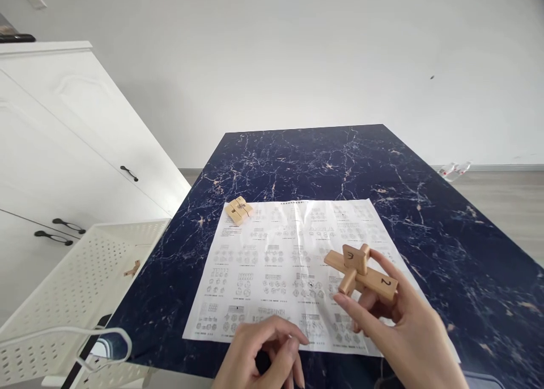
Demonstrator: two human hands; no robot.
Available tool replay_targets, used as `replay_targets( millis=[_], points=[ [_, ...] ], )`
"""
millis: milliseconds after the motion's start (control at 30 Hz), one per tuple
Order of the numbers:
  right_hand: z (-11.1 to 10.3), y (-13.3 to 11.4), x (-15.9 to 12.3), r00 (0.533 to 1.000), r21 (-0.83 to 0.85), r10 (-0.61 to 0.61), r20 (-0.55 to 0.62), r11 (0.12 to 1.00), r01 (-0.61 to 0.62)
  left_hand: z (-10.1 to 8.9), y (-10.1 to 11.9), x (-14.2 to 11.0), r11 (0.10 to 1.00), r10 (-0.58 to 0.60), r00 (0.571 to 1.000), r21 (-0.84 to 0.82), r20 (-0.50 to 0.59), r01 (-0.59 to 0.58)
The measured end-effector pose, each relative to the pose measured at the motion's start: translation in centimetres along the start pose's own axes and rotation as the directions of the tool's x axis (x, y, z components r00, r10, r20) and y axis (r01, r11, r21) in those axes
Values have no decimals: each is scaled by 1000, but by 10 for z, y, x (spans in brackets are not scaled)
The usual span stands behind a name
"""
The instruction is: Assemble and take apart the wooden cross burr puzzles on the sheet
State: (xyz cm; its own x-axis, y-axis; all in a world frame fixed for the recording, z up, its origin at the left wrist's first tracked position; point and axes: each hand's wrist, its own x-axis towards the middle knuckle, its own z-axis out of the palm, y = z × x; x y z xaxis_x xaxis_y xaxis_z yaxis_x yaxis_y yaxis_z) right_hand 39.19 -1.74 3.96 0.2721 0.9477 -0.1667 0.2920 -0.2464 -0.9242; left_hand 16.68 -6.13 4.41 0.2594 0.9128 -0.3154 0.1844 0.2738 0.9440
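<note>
Pinched between the thumb and fingers of my right hand point(395, 315) is a wooden interlocking puzzle point(361, 270), its pieces crossing one another. One flat piece bears a "2" and an upright one bears what looks like a "3". It is held above the right part of a printed instruction sheet point(263, 253). My left hand point(266, 355) rests at the sheet's near edge, fingers curled in and thumb against them, with no held thing visible. On the sheet's far left corner sits a second, paler wooden puzzle point(239, 210).
The sheet lies on a dark blue marbled table point(297, 162). Left of the table are a white perforated tray point(63, 276) with a small wooden cross-shaped piece point(132, 268), a white cable point(63, 331) and a white cabinet point(85, 134). A wall stands beyond.
</note>
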Motion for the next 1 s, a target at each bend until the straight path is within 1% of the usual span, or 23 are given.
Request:
replay_targets(
  millis=[67,100,167,200,233,267,300,333,400,467,533,600,667,767,833,933,1000],
  points=[
    [-13,-2,3,1000,-14,-8,-9,1000,8,-11,4,1,999,11,999,-30,33,-10],
    [-19,-4,5,1000,-19,-13,-19,1000,13,-19,7,4,999,41,999,-5,34,-41],
    [-31,-6,11,998,-59,-50,-34,997,48,-37,16,12,977,162,986,146,-42,-154],
    [-36,-7,16,996,-94,-78,-35,993,74,-47,22,19,950,214,972,252,-101,-183],
    [-41,-7,21,994,-124,-106,-22,987,103,-58,28,27,912,250,957,367,-147,-181],
    [-44,-6,28,992,-155,-129,-8,980,127,-69,33,37,857,319,924,481,-209,-186],
    [-47,-5,37,988,-182,-155,8,971,154,-79,37,48,782,405,878,593,-255,-189],
    [-49,-3,46,983,-204,-178,36,962,181,-89,39,59,699,493,825,691,-276,-186],
    [-51,0,67,975,-254,-195,105,943,216,-106,38,84,541,631,738,818,-240,-197],
    [-52,2,88,970,-290,-171,175,932,217,-119,31,108,428,680,712,884,-178,-187],
    [-51,2,107,962,-312,-150,229,925,218,-129,21,128,364,672,722,922,-164,-129],
    [-49,2,121,958,-312,-184,222,917,249,-136,12,144,338,661,727,939,-186,-68],
    [-46,2,131,954,-299,-214,211,915,272,-141,6,156,332,659,724,942,-204,-37],
    [-43,5,142,951,-274,-218,218,922,274,-148,0,166,357,664,711,933,-232,-29],
    [-43,7,148,951,-260,-210,227,928,267,-150,-3,169,385,657,713,922,-245,-37],
    [-44,12,155,954,-258,-196,228,932,253,-153,-5,169,425,630,731,904,-261,-43],
    [-46,16,157,953,-283,-206,222,922,265,-154,-4,168,450,606,749,892,-268,-44]
  ],
)
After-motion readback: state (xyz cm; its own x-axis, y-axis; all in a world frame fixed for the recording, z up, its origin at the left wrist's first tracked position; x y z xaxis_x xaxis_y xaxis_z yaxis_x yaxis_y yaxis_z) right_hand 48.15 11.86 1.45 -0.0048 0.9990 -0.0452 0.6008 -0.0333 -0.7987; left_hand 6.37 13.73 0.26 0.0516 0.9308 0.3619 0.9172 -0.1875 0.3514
